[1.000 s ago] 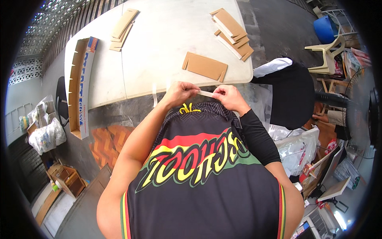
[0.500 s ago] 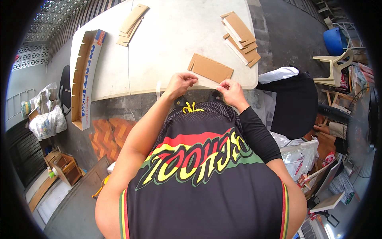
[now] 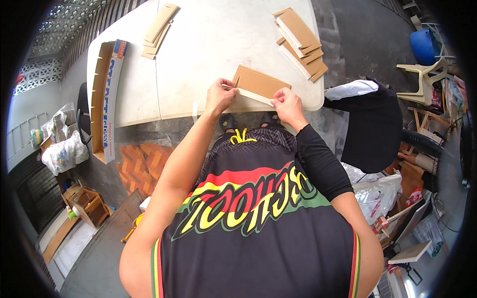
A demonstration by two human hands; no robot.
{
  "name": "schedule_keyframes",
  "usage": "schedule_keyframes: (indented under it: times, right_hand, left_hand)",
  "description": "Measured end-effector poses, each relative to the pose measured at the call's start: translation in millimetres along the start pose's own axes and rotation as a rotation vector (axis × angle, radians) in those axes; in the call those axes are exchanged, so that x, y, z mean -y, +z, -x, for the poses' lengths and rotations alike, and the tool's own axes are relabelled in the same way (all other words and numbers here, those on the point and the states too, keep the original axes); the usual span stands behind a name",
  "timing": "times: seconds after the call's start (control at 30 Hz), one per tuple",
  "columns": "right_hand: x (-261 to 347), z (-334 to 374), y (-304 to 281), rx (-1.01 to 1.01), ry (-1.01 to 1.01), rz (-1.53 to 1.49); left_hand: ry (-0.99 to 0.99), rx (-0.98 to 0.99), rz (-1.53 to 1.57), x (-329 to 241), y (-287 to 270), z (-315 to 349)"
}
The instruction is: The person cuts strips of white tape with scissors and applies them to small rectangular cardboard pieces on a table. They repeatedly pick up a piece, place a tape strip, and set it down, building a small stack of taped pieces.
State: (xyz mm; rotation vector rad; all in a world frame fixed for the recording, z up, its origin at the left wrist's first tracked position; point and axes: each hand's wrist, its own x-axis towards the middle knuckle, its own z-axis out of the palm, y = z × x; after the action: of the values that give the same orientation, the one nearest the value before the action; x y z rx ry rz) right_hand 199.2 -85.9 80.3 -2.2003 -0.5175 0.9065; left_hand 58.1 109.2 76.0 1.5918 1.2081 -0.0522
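A flat brown cardboard piece [image 3: 263, 82] lies near the front edge of the white table, with slits at its left end. A narrow white strip [image 3: 255, 97] stretches along its near long edge. At the left end of the strip, my left hand [image 3: 221, 96] pinches with thumb and fingertips. My right hand [image 3: 289, 105], below a black arm sleeve, pinches the strip's right end near the cardboard's corner. Whether the strip is stuck down along its whole length, I cannot tell.
Cardboard pieces with white edge strips [image 3: 300, 42] lie at the table's right side. More cardboard pieces [image 3: 158, 32] are at the far left. A long open box [image 3: 113, 94] stands along the left edge. A black-covered chair [image 3: 372, 131] is at the right.
The white strip has come up against the cardboard's near edge, where a gap showed before. Both hands have moved slightly away from me, still pinching its ends.
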Motion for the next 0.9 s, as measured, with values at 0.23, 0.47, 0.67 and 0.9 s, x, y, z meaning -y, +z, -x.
schedule_keyframes:
  times: [0.23,0.47,0.67,0.9]
  right_hand:
    - [-3.0,-2.4,-3.0,-0.019,0.042,0.048]
    - [-3.7,-7.3,-5.1,0.026,0.082,0.033]
    - [0.8,-15.7,-7.8,0.033,0.081,0.119]
    - [-2.1,-18.4,-6.5,0.051,0.094,0.133]
  left_hand:
    - [0.012,-0.083,-0.178,0.5,5.5,-3.3]
    - [-0.040,-0.044,-0.224,-4.2,3.3,-13.9]
    - [-0.099,0.000,-0.194,-5.8,4.5,-22.1]
    - [-0.117,0.019,-0.147,-10.9,3.5,-18.3]
